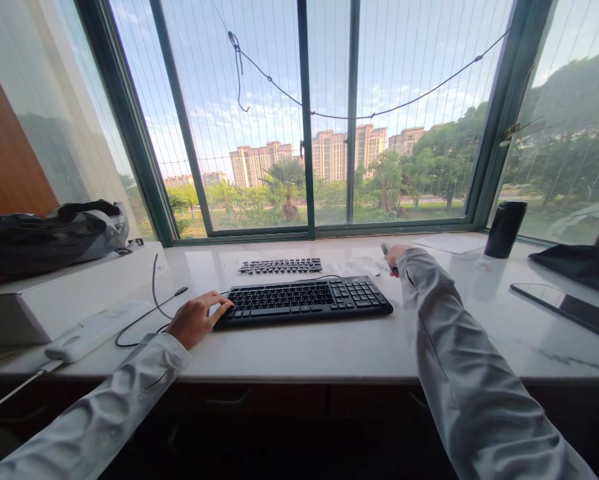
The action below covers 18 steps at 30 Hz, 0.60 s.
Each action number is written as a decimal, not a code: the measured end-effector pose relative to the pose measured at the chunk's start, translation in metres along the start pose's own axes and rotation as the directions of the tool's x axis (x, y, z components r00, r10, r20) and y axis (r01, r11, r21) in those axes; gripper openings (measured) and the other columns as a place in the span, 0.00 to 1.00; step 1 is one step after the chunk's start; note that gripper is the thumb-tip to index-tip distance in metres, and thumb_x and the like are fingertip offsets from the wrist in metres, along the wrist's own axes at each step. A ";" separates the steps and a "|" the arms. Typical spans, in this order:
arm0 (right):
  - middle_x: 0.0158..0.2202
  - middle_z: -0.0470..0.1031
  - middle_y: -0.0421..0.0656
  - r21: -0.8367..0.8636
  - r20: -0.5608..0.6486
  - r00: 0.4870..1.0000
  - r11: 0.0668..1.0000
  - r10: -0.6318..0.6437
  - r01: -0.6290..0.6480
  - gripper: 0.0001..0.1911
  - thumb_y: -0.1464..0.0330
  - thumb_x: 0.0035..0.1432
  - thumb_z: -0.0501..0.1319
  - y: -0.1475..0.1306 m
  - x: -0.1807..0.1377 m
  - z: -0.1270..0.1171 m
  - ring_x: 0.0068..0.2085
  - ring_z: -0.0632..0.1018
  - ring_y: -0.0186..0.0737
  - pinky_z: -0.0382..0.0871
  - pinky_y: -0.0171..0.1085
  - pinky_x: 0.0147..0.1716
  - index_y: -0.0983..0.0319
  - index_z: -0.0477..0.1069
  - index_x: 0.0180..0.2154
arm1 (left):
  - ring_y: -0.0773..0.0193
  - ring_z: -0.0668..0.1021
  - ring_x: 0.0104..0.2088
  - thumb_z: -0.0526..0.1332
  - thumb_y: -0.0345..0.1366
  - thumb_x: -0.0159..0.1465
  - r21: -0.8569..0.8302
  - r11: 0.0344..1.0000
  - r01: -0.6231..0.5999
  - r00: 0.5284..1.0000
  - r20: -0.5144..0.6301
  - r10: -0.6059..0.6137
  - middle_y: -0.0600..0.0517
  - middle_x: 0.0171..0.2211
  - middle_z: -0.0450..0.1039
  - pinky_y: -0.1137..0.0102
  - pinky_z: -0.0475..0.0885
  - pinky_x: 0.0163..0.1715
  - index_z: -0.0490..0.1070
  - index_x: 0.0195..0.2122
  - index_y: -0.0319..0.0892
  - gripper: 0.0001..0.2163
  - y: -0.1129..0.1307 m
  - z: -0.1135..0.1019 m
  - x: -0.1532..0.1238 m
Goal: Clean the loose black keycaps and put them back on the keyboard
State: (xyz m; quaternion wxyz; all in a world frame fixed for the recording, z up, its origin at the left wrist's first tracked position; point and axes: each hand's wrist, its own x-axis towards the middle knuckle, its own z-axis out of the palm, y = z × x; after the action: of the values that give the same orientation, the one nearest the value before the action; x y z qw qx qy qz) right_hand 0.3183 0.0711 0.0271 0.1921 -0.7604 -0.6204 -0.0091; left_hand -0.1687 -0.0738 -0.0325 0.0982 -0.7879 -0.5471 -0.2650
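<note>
A black keyboard (284,297) lies on the white countertop. Most of its main key area looks stripped of caps, while the number pad at the right still has its keys. My left hand (199,319) grips the keyboard's left end, with thumb and fingers at the edge. Behind the keyboard, loose black keycaps (279,265) sit in rows. My right hand (395,256) is beyond the keyboard's right end, its fingers closed around a small greyish thing (384,249) that I cannot make out. The grey sleeve partly hides that hand. Whitish, see-through material (362,264) lies beside it.
At the left are a white power strip (86,333), a dark cable (154,303) and a white box (69,287) with a black bag (49,237) on top. A black cup (505,230), a phone (572,307) and dark cloth (579,267) stand or lie right. Windows rise behind.
</note>
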 end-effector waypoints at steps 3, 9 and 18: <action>0.20 0.71 0.48 0.390 0.170 0.985 0.916 0.024 -0.090 0.16 0.63 0.60 0.52 -0.011 -0.002 -0.003 0.23 0.75 0.39 0.69 0.38 0.25 0.70 0.69 0.33 | 0.69 0.66 0.19 0.49 0.49 0.63 -0.005 1.000 -0.006 1.000 -0.011 0.006 0.54 0.37 0.74 0.70 0.64 0.31 0.72 0.34 0.46 0.17 -0.001 0.001 0.001; 0.24 0.69 0.42 0.833 0.185 0.966 0.550 -0.182 -0.057 0.13 0.64 0.63 0.49 -0.042 -0.019 -0.007 0.29 0.77 0.35 0.74 0.36 0.33 0.64 0.65 0.31 | 0.69 0.66 0.19 0.50 0.49 0.63 -0.003 1.000 -0.005 1.000 -0.023 0.005 0.53 0.36 0.74 0.71 0.64 0.30 0.72 0.33 0.45 0.16 -0.002 0.002 0.001; 0.24 0.71 0.43 0.952 0.117 0.946 -0.238 -0.301 -0.193 0.11 0.65 0.61 0.52 -0.056 -0.027 -0.003 0.35 0.79 0.43 0.75 0.44 0.39 0.64 0.64 0.28 | 0.67 0.70 0.24 0.50 0.47 0.63 -0.006 1.000 -0.001 1.000 -0.025 0.001 0.54 0.38 0.74 0.71 0.64 0.33 0.73 0.35 0.46 0.15 0.002 -0.001 0.001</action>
State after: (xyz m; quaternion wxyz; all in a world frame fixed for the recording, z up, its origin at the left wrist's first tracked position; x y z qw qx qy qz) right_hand 0.2596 0.0533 0.0391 0.6138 -0.2762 -0.4422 0.5928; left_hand -0.1667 -0.0741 -0.0307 0.1027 -0.7851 -0.5448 -0.2762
